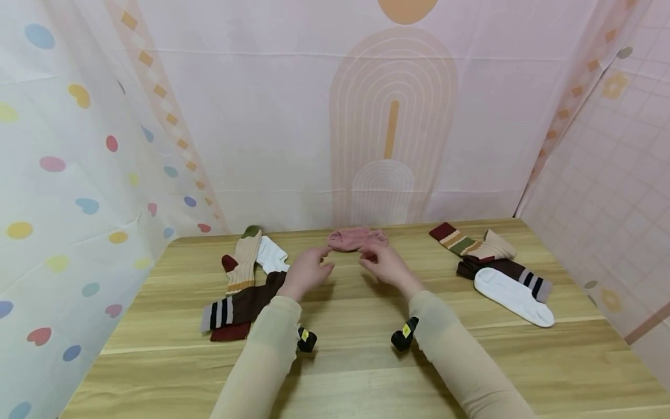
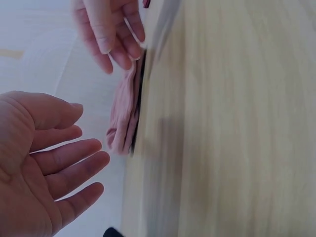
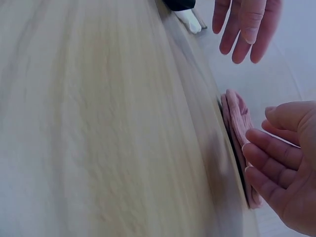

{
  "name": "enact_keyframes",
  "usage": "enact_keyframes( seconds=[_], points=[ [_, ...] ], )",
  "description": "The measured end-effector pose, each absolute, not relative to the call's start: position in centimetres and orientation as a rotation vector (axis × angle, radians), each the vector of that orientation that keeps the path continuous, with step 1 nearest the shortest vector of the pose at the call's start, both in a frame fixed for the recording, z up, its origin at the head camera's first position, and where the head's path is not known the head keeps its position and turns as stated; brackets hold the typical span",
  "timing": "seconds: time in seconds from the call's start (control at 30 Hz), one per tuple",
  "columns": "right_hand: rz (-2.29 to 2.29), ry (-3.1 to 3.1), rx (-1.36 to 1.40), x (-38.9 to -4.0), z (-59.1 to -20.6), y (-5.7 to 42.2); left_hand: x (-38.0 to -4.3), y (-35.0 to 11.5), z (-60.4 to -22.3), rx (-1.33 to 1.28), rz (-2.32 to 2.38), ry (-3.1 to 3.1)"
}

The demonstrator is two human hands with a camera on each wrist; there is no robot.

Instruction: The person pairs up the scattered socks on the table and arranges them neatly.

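Observation:
A pink sock bundle [image 1: 356, 237] lies at the table's back edge; whether it is one sock or two I cannot tell. My left hand [image 1: 309, 269] hovers in front of it to the left, its fingers loosely extended and apart from the cloth in the left wrist view. On the other side my right hand [image 1: 384, 265] hangs close to the pink bundle [image 3: 238, 123], fingers relaxed. Nothing is held in either hand. In the right wrist view the right fingertips overlap the bundle, and contact cannot be made out.
On the left lie a beige patterned sock [image 1: 246, 256], a white sock [image 1: 271, 255] and a dark brown striped sock [image 1: 246, 305], partly behind my left arm. At right are another patterned sock [image 1: 471, 244], brown striped sock [image 1: 505, 269] and white sock [image 1: 513, 297]. Patterned curtains stand behind the wooden table [image 1: 350, 355].

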State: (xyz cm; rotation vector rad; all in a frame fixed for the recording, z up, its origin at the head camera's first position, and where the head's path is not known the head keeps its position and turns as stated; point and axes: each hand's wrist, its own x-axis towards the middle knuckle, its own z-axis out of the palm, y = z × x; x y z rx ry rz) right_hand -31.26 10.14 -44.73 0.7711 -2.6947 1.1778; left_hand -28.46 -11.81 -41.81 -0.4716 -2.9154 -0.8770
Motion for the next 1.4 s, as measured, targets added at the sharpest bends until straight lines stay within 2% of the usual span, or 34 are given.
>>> enact_keyframes(
  seconds=[0.23, 0.7, 1.4],
  points=[
    [1.255, -2.721, 0.743, -30.8, -44.9, 9.3, -28.1, -13.5, -41.4, -0.344, -1.045, -2.853],
    [1.380, -2.736, 0.720, -30.1, -44.8, 7.4, -28.3, -17.1, -41.3, -0.170, -1.051, -2.832],
    [1.423, -2.725, 0.788, -29.8, -44.6, 4.8, -29.3, -22.0, -42.0, -0.120, -0.671, -2.967]
  ],
)
